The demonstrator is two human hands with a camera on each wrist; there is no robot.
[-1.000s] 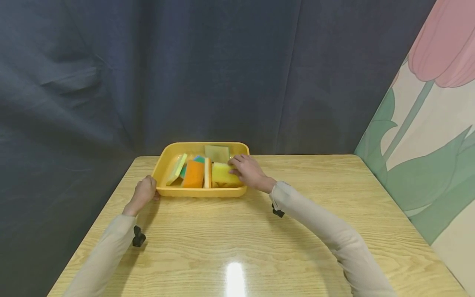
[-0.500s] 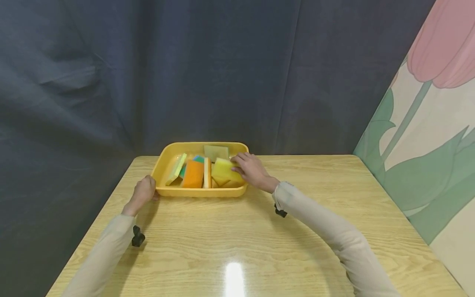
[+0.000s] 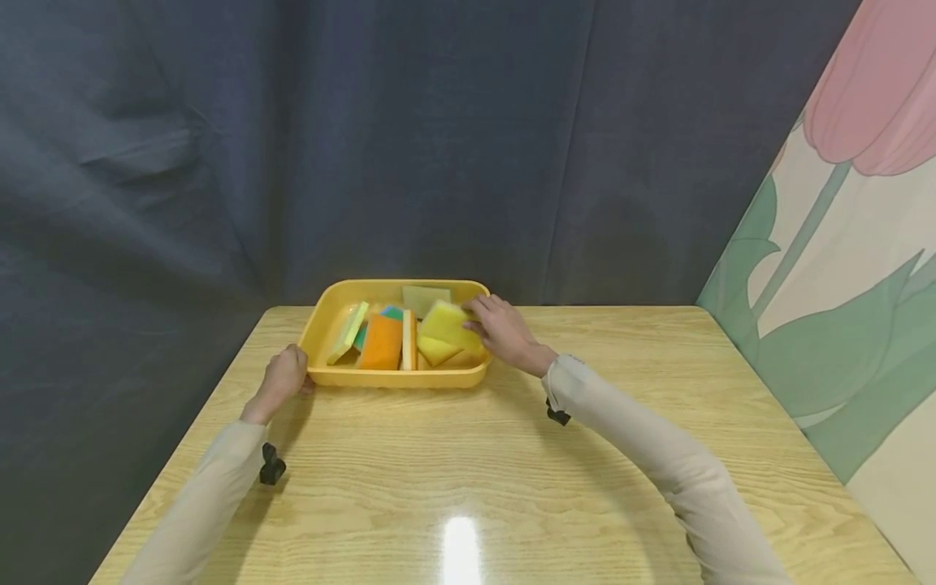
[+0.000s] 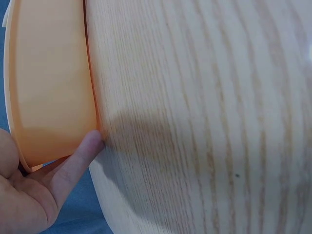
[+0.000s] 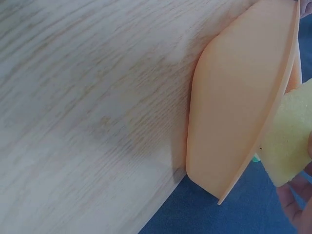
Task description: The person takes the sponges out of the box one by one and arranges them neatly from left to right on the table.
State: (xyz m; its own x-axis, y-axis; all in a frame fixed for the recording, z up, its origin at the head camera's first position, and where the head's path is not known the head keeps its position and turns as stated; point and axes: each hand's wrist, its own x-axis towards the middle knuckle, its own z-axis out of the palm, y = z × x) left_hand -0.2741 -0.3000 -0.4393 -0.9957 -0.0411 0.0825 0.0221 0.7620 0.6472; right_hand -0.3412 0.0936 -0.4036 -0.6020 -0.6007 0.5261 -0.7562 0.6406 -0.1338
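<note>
A yellow plastic tray [image 3: 398, 379] with rounded corners stands at the table's far edge, several sponges inside. My left hand [image 3: 283, 372] grips its front left corner; in the left wrist view the thumb [image 4: 87, 146] lies along the outer wall. Over the tray's right end, my right hand [image 3: 506, 331] pinches a yellow sponge [image 3: 452, 323] by its right side, tilted up. The right wrist view shows this sponge [image 5: 287, 134] beyond the rim. Another yellow piece [image 3: 439, 351] lies under it. An orange sponge [image 3: 383, 341] and a white-and-orange one [image 3: 409, 341] stand at the middle.
In the tray, a pale yellow sponge [image 3: 348, 333] leans at the left, with a blue-green one [image 3: 392, 313] behind the orange. A dull greenish sponge [image 3: 426, 299] rests against the back wall. A dark curtain [image 3: 439, 146] hangs behind the wooden table [image 3: 380, 463].
My right hand has moved slightly back and right, tilting up the yellow sponge and baring the yellow piece beneath. My left hand stays on the tray's corner.
</note>
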